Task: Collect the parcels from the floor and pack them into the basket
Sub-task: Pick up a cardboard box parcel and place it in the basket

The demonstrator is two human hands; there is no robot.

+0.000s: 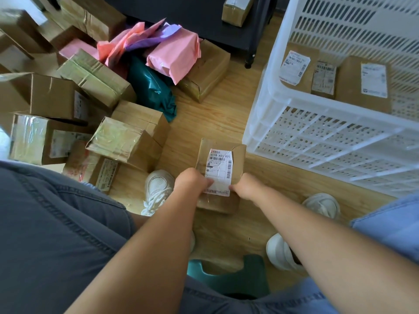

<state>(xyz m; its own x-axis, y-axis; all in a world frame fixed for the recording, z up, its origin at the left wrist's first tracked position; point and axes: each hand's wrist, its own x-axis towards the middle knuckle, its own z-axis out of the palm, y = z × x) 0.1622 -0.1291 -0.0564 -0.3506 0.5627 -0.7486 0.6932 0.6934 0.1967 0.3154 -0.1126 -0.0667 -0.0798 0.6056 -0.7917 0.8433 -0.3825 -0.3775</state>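
Note:
A small brown cardboard parcel [221, 155] with a white shipping label sits low over the wooden floor between my feet. My left hand [191, 181] grips its near left side, thumb on the label. My right hand [246, 185] grips its near right side. The white slotted plastic basket [317, 141] stands to the right, with three labelled brown parcels [362, 85] lying on its bottom. A heap of brown boxes [127, 137] fills the floor on the left.
Pink, purple and teal mailer bags [174, 53] lie on the heap at the back. A dark shelf leg [250, 57] stands behind, bearing another box [237, 9]. My white shoes [158, 189] flank the parcel; a teal stool [229, 277] is under me.

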